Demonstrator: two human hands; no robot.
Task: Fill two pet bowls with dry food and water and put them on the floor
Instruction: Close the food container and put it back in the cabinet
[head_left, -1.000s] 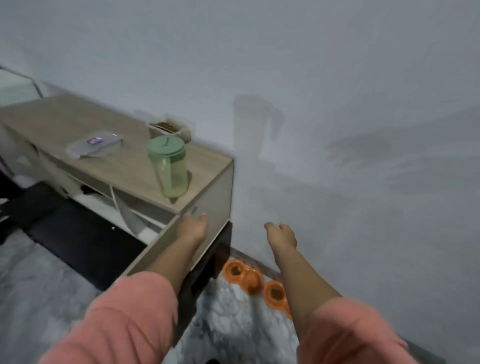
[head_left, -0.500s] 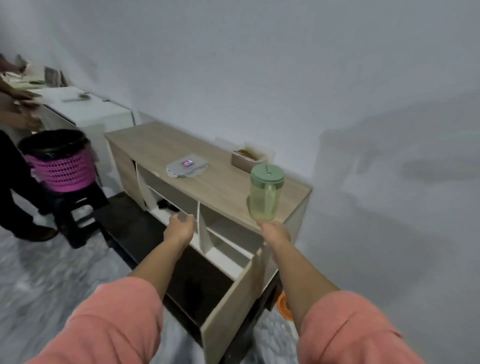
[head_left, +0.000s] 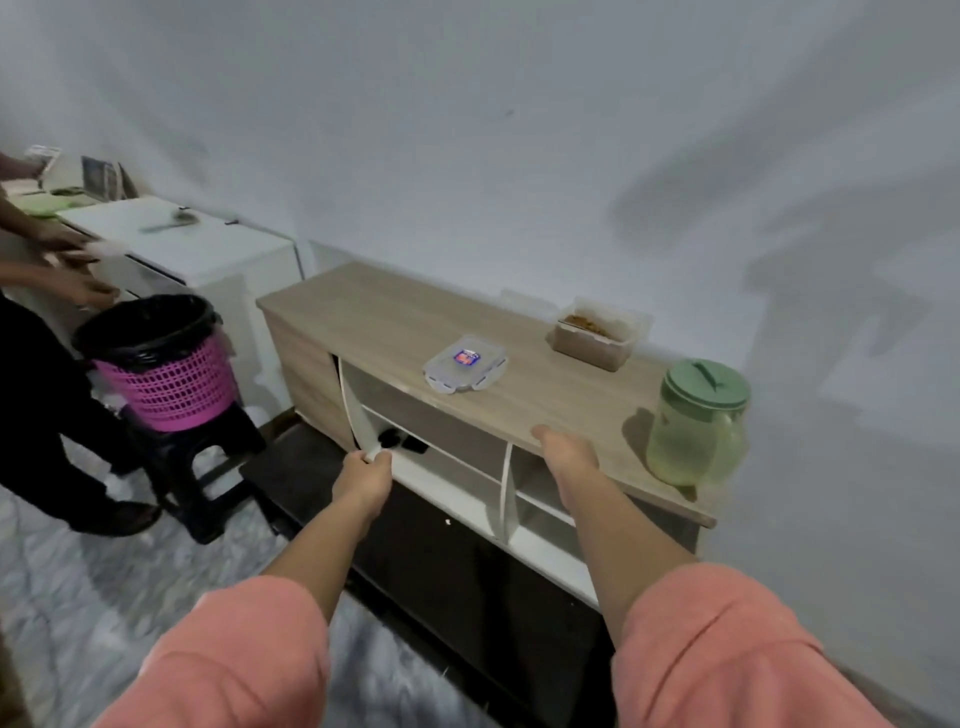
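Two outstretched arms: left hand (head_left: 363, 480) fingers curled on cabinet door (head_left: 355, 415), right hand (head_left: 569, 457) relaxed.

Bystander (head_left: 31, 332) cut off at left edge; right hand (head_left: 569, 457) fingers hidden.

A single head-worn wide-angle view looks forward and steeply down from above the person's outstretched arms, close over the wooden tabletop (head_left: 395, 317) against the wall, which lies just beyond both grips.
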